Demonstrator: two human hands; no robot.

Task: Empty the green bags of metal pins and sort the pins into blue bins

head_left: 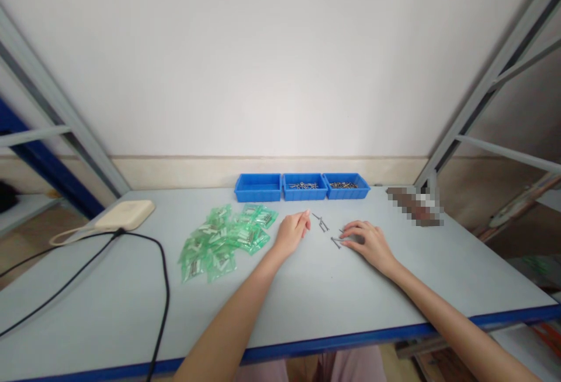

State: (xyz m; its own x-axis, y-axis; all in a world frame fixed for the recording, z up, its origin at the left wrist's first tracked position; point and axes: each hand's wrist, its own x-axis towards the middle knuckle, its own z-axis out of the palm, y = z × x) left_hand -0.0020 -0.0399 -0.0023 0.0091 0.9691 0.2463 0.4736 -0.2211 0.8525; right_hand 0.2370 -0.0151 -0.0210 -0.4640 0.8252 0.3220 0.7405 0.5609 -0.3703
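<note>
Near the table's middle, my left hand (293, 233) is closed, thumb and fingers pressed together; what they hold, if anything, is hidden. Just off its fingertips lie several loose metal screws (323, 224). My right hand (367, 243) rests to the right with its fingers curved, thumb and index finger at one screw (336, 242) of a second small group on the tabletop. Another thin dark end pokes out by the index fingertip. Left of my left hand spreads a heap of green clear bags (219, 239) with small metal and white pieces inside.
Three blue bins stand along the wall: a left bin (258, 195), a middle bin (304, 195) and a right bin (350, 194), the latter two with metal screws. A white box (127, 214) and black cable (165, 288) lie left. A blurred-out item (414, 207) sits right.
</note>
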